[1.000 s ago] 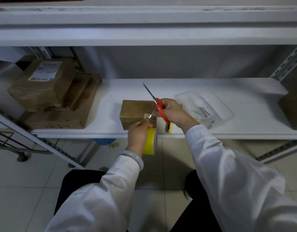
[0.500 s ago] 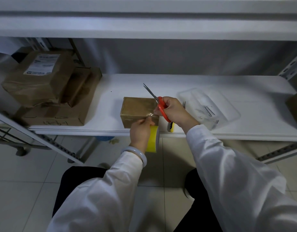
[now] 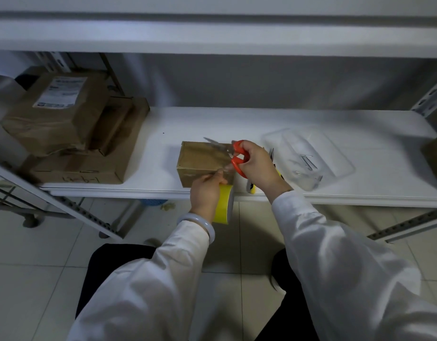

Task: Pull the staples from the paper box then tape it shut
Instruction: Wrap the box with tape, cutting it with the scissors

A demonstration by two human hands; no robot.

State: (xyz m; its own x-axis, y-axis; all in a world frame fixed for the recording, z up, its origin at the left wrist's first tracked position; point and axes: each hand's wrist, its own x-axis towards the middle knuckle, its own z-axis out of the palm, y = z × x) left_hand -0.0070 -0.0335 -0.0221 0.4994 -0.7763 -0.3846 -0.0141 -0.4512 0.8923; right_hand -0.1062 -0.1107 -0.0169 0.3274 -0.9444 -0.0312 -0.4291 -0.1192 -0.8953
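Closest to me are my white sleeves (image 3: pixel 151 279) and, on my left wrist, a pale bangle (image 3: pixel 200 223). My left hand (image 3: pixel 205 193) is curled round a yellow tape roll (image 3: pixel 224 205), held just below the front edge of the white shelf (image 3: pixel 212 124). Its thumb and forefinger pinch a short strip near the near right corner of the paper box (image 3: pixel 200 163). My right hand (image 3: pixel 258 166) grips the orange-handled scissors (image 3: pixel 238 157) — the blades lie blurred across the box top, pointing away to the left, and I cannot tell how far apart they stand. The box sits on the shelf near its front edge. Just by my right wrist a yellow-handled tool (image 3: pixel 252 190) pokes out, mostly hidden. To the right lies a clear plastic tray (image 3: pixel 335 166) with a few metal staples (image 3: pixel 306 161) in it — and far to the left brown parcels (image 3: pixel 64 124) are stacked, the top one bearing a white label.
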